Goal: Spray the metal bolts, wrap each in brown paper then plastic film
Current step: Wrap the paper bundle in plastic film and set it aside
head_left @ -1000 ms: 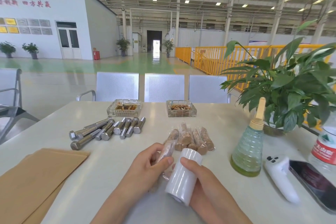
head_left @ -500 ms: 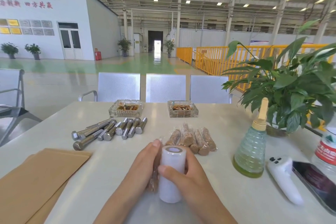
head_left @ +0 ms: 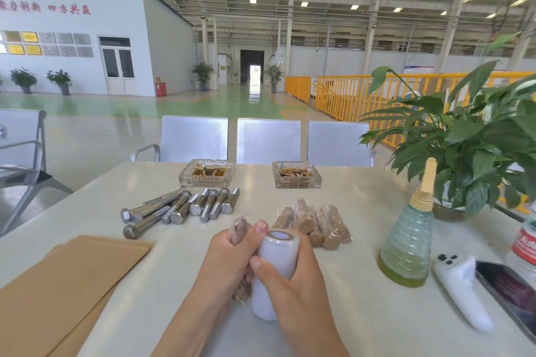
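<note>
My left hand (head_left: 229,261) grips a paper-wrapped bolt (head_left: 239,229), held upright against the white roll of plastic film (head_left: 275,264). My right hand (head_left: 293,284) curls round that roll, which stands on end on the white table (head_left: 348,211). Several bare metal bolts (head_left: 179,209) lie in a loose pile at the left centre. Several wrapped bolts (head_left: 316,224) lie side by side behind my hands. A stack of brown paper sheets (head_left: 63,284) lies at the near left. The clear spray bottle (head_left: 406,240) with green liquid stands at the right.
Two glass ashtrays (head_left: 206,172) (head_left: 296,174) sit at the table's far edge, with metal seats (head_left: 268,140) behind. A potted plant (head_left: 470,142) stands far right. A white controller (head_left: 464,290), a phone (head_left: 513,295) and a water bottle (head_left: 526,246) lie at the right edge.
The film roll went from tilted to upright on the table, and my left hand brought the wrapped bolt upright against it. The view shifted slightly.
</note>
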### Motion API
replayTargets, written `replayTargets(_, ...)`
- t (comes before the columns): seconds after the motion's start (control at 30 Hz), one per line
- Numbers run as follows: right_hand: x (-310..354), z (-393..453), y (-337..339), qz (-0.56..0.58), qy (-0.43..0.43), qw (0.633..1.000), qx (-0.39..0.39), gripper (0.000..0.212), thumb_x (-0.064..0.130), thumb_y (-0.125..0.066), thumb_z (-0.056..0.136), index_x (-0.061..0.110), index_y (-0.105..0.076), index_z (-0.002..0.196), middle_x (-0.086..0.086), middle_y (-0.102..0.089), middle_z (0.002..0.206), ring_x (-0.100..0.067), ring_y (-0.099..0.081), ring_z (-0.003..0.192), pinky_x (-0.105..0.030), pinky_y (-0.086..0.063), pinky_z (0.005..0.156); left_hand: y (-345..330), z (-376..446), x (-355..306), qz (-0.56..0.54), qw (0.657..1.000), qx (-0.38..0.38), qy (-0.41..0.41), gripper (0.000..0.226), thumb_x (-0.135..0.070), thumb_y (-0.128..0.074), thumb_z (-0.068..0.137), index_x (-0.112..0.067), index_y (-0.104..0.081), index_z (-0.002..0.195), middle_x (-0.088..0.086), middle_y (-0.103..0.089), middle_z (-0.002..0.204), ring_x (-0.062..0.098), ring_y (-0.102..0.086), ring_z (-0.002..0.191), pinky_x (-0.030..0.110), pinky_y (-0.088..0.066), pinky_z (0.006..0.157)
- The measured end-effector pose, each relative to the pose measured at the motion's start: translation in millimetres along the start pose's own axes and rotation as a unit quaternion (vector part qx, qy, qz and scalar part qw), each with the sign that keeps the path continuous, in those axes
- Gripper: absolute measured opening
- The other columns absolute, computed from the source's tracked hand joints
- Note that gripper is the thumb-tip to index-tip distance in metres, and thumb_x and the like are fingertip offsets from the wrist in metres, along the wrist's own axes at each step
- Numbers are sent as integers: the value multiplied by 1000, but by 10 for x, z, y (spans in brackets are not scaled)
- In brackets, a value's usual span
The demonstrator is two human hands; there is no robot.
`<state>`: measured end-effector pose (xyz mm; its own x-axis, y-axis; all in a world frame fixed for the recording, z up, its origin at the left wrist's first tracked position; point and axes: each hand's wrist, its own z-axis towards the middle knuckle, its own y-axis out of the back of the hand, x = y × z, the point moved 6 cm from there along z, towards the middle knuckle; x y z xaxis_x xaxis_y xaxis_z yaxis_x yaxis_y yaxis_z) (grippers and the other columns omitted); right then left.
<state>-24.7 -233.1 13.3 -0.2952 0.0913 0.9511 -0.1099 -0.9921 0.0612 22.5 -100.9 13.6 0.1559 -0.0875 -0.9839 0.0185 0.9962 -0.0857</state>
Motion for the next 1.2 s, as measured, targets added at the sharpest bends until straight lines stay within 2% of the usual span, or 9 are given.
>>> replayTargets(0.13,135,-13,-64,-30,34,999,-9,45,41,-74,72,37,-58,114,15,-72,98,-8,-72,88,-25,-57,81,52,17,0,-45,999,-8,0,82,-75,-74,61,5,-58,71,14,-49,58,21,-47,50,24,-34,45)
replayTargets(0.23,221,-15,-96,-49,53,997,-18,44,40,-72,74,36,-56,114,18,-70,98,-4,-70,88,-15,-52,74,79,11,-29,-55,998,-22,0,80,-78,-72,59,0,-62,73,13,-46,58,19,-43,46,22,-31,42)
replayTargets(0.33,274,-36,-127,-76,71,994,-24,47,40,-70,75,39,-52,118,23,-66,104,-2,-67,95,-14,-50,79,75,-6,-75,-49,999,-18,-4,69,-83,-69,56,-15,-60,58,9,-45,50,17,-42,41,18,-29,40)
replayTargets(0.43,335,-25,-131,-102,77,992,-14,60,46,-71,76,32,-51,130,18,-66,113,-5,-65,104,-27,-53,92,46,1,-42,-64,997,49,9,109,-92,-70,50,8,-68,92,21,-63,78,28,-61,68,30,-45,61)
replayTargets(0.53,334,23,-56,-121,65,991,4,68,54,-70,77,29,-48,136,11,-68,116,-12,-66,108,-42,-53,96,-29,-71,-82,-99,984,144,25,80,-66,-87,63,-4,-74,112,24,-73,96,32,-71,82,35,-55,68)
replayTargets(0.67,344,-10,51,-178,94,979,-8,54,39,-76,84,48,-44,127,25,-62,119,-1,-64,102,-30,-53,90,-117,-112,-69,-96,980,168,35,66,-45,-93,65,-6,-74,115,21,-72,90,24,-70,71,24,-51,54)
replayTargets(0.9,282,-79,-3,-179,146,971,-66,50,43,-68,83,54,-42,124,27,-57,121,2,-64,99,-12,-48,78,-170,-126,-107,-116,976,184,20,34,-40,-92,70,-16,-72,84,19,-60,83,27,-61,74,29,-47,56)
replayTargets(1.07,207,57,170,-340,180,921,-61,46,48,-59,89,55,-35,128,21,-49,121,-3,-57,106,-26,-50,78,0,-101,60,-15,995,97,33,41,-43,-84,71,-19,-50,72,10,-38,53,17,-31,44,27,-22,47)
replayTargets(1.2,28,213,532,-257,111,959,-41,47,49,-67,87,59,-40,124,32,-53,125,8,-54,110,-19,-44,85,-49,-110,83,-73,990,89,79,46,-37,-85,80,-24,-44,62,2,-30,55,16,-25,44,23,-29,44)
